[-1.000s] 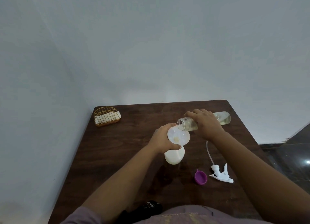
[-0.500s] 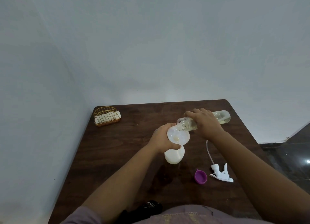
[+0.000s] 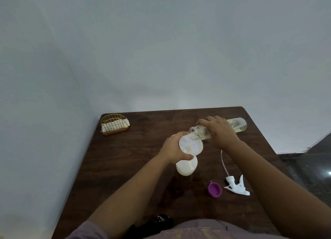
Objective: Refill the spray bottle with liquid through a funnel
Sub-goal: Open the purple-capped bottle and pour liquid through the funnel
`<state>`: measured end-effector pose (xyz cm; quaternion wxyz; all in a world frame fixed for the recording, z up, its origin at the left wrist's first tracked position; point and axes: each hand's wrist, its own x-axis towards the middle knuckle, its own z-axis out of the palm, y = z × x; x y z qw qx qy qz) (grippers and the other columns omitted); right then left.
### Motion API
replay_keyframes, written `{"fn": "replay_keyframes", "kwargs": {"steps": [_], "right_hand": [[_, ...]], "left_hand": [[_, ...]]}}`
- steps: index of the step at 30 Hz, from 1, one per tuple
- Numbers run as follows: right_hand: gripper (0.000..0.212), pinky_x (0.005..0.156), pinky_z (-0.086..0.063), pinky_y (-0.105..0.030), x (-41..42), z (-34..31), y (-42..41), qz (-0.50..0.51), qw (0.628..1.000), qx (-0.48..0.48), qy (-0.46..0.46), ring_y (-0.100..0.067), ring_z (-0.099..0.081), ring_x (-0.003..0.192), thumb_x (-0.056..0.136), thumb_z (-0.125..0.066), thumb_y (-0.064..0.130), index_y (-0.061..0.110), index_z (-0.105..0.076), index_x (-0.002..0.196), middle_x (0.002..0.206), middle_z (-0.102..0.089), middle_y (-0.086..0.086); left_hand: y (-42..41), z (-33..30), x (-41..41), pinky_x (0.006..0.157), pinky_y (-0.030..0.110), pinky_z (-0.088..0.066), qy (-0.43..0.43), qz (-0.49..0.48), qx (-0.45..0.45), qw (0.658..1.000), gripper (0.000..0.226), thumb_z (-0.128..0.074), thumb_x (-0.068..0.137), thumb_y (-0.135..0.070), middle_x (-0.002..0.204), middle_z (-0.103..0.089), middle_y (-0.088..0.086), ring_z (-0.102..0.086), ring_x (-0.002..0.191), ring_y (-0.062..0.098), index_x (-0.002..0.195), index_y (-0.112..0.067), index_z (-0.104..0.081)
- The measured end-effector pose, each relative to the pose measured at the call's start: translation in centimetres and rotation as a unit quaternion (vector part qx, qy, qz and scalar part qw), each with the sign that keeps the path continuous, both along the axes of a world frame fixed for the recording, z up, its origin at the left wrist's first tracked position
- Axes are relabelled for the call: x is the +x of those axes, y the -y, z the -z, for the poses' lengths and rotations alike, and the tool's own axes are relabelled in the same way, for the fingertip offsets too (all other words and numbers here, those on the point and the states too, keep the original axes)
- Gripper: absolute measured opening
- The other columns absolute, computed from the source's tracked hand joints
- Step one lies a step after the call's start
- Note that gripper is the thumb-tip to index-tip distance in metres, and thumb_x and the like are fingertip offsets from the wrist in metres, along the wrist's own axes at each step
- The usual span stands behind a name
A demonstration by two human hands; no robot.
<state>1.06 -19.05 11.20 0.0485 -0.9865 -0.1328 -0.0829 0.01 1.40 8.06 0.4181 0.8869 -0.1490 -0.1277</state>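
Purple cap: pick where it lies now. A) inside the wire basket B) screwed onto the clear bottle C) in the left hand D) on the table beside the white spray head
D: the purple cap lies loose on the table, just left of the white spray head, apart from both hands.

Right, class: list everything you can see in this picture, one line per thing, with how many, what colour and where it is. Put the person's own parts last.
Table: one, dark brown wood, against the wall.
Wire basket: one, gold, white contents, far left corner.
Spray bottle: one, white, table centre.
Funnel: one, white, atop the spray bottle.
Clear bottle: one, pale yellow liquid, tilted over the funnel.
Cap: one, purple, right of centre.
Spray trigger with tube: one, white, beside the cap.
Left hand: gripping the funnel and bottle neck.
Right hand: gripping the clear bottle.
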Motion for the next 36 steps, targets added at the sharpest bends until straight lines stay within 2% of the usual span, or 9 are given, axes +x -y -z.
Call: {"fn": "replay_keyframes", "kwargs": {"steps": [5,36], "right_hand": [[0.045,0.088,-0.039,-0.036,-0.09,-0.10,0.01,0.000,1.000,0.006,0.002,-0.023,-0.053,0.096,0.078,-0.068,0.015,0.029,-0.055,0.119,0.103,-0.060,0.002],[0.045,0.087,-0.040,-0.036,0.04,-0.21,0.13,-0.003,1.000,-0.005,0.006,-0.022,-0.053,0.092,0.075,-0.070,0.019,0.030,-0.055,0.116,0.099,-0.059,0.004]], "left_hand": [[-0.05,0.06,0.01,0.097,0.041,-0.051,0.000,0.002,0.000,1.000,0.082,-0.087,0.066,-0.031,0.132,-0.056,-0.006,-0.052,0.116,0.016,0.137,-0.028,-0.047],[0.01,-0.06,-0.02,0.097,0.040,-0.051,-0.002,0.003,0.000,1.000,0.081,-0.087,0.067,-0.030,0.133,-0.056,-0.005,-0.053,0.117,0.015,0.137,-0.027,-0.047]]}}
